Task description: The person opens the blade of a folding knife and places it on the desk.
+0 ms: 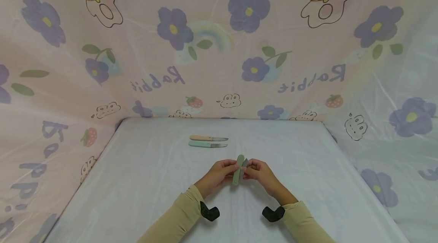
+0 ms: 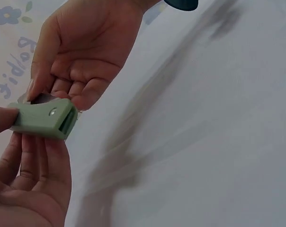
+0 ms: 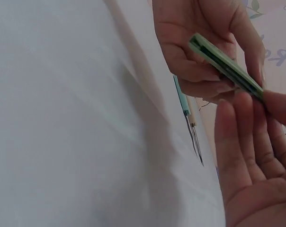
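Note:
Above the table, a folding knife with a pale green handle [image 1: 238,172] is held upright between both hands. My left hand [image 1: 216,176] pinches the handle between thumb and fingers. On the other side, my right hand [image 1: 262,174] pinches the grey blade [image 1: 245,163], which stands at a small angle out of the handle. In the left wrist view the handle's slotted end and a rivet face the camera, and the right hand's fingertips cover much of the blade [image 2: 42,98]. The right wrist view shows the long slot along the green handle [image 3: 228,68].
Beyond the hands, two unfolded knives lie side by side on the white-covered table [image 1: 143,182]: one with a light orange handle [image 1: 200,138], one with a mint handle [image 1: 199,144]. Their blades point right. Patterned curtains [image 1: 212,56] enclose the table's back and sides.

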Motion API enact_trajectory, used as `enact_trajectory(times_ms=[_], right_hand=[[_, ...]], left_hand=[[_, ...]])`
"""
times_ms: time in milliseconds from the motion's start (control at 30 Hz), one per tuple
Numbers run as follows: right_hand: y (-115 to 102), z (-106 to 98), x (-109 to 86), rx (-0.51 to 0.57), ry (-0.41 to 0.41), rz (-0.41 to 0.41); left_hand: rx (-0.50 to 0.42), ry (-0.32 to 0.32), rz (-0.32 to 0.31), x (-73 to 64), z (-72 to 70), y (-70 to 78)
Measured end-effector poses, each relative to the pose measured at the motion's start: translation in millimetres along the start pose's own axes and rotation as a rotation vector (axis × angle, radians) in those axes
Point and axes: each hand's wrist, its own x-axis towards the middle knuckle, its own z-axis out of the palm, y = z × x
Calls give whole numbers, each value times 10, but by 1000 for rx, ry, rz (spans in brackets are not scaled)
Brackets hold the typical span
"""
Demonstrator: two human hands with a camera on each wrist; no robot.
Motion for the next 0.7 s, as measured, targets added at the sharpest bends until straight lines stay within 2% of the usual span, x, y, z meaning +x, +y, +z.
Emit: enact_trajectory(times_ms=[233,433,533,700], right_hand=[[24,0,22,15,-80,26],[22,43,39,4,-44,23],[23,62,54,-3,-22,27],[19,77,77,11,17,46]], left_hand=[[71,-52,-1,-27,-54,36],[83,-60,-7,-59,-106,39],[72,-34,-12,-65,-120,36],[31,51,-6,-63,-142,35]])
